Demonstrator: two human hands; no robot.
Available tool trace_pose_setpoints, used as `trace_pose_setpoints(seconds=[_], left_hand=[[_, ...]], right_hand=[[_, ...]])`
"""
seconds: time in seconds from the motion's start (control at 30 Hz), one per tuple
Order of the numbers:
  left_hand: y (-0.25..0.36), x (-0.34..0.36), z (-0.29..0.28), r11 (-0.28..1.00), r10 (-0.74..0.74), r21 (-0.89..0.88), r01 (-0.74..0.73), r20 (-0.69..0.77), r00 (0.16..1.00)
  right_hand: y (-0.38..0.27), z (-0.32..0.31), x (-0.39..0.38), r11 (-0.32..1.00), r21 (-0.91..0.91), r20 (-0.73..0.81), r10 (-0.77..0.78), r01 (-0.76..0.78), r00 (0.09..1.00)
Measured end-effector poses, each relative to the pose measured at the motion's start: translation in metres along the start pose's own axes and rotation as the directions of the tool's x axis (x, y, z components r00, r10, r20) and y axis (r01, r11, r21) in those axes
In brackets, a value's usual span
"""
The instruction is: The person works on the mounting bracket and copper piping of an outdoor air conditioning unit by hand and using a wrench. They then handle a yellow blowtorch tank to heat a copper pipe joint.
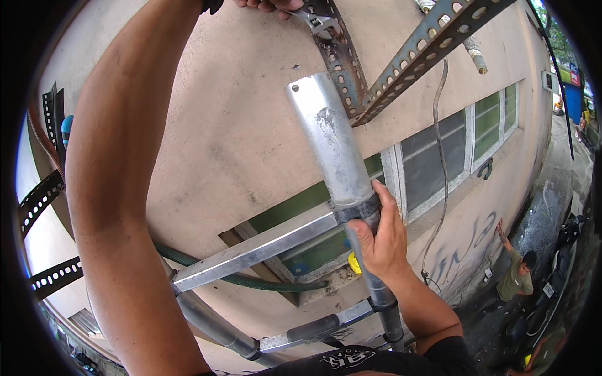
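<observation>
My left arm reaches up along the wall. At the top edge, partly cut off, my left hand is closed on an adjustable wrench. The wrench head lies against a rusty slotted angle bar on the wall. My right hand is wrapped round the upright pole of a metal ladder-like frame, just below a dark collar. Above that collar rises a wide silver tube with a hole near its open top. A second slotted angle bar slants out to the upper right from the first one's lower end.
A beige wall fills the background, with windows behind the pole. A loose cable hangs down it, and a green hose passes behind the frame. Far below on the right, a person stands with one arm raised near motorcycles.
</observation>
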State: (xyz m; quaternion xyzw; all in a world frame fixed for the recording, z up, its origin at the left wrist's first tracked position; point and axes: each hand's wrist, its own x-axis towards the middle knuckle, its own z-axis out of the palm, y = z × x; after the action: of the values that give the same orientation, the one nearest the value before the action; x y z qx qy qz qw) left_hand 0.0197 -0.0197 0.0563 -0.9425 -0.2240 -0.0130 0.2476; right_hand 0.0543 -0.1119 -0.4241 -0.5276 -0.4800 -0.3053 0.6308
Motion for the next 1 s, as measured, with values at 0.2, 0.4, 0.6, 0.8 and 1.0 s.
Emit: trace_pose_setpoints(seconds=[0.2, 0.4, 0.6, 0.8, 1.0], left_hand=[[-0.004, -0.016, 0.009, 0.993, 0.119, 0.015, -0.118, -0.060, 0.991], [0.009, -0.023, 0.033, 0.995, 0.091, 0.068, -0.072, -0.357, 0.930], [0.012, -0.017, 0.033, 0.996, 0.093, 0.037, -0.085, -0.323, 0.942], [0.020, -0.025, 0.039, 0.990, 0.126, 0.098, -0.097, -0.356, 0.926], [0.006, -0.020, 0.040, 0.989, 0.132, 0.112, -0.096, -0.384, 0.914]], right_hand=[[-0.004, 0.001, -0.001, 1.000, 0.006, 0.005, 0.022, -0.022, 1.000], [-0.007, -0.003, 0.000, 1.000, 0.016, 0.014, 0.022, -0.022, 1.000], [-0.007, -0.003, 0.000, 1.000, 0.003, 0.028, 0.028, -0.028, 0.999], [-0.006, -0.005, -0.001, 0.999, -0.004, 0.019, 0.036, -0.036, 0.999], [-0.006, -0.002, -0.001, 1.000, -0.003, 0.015, 0.020, -0.020, 1.000]])
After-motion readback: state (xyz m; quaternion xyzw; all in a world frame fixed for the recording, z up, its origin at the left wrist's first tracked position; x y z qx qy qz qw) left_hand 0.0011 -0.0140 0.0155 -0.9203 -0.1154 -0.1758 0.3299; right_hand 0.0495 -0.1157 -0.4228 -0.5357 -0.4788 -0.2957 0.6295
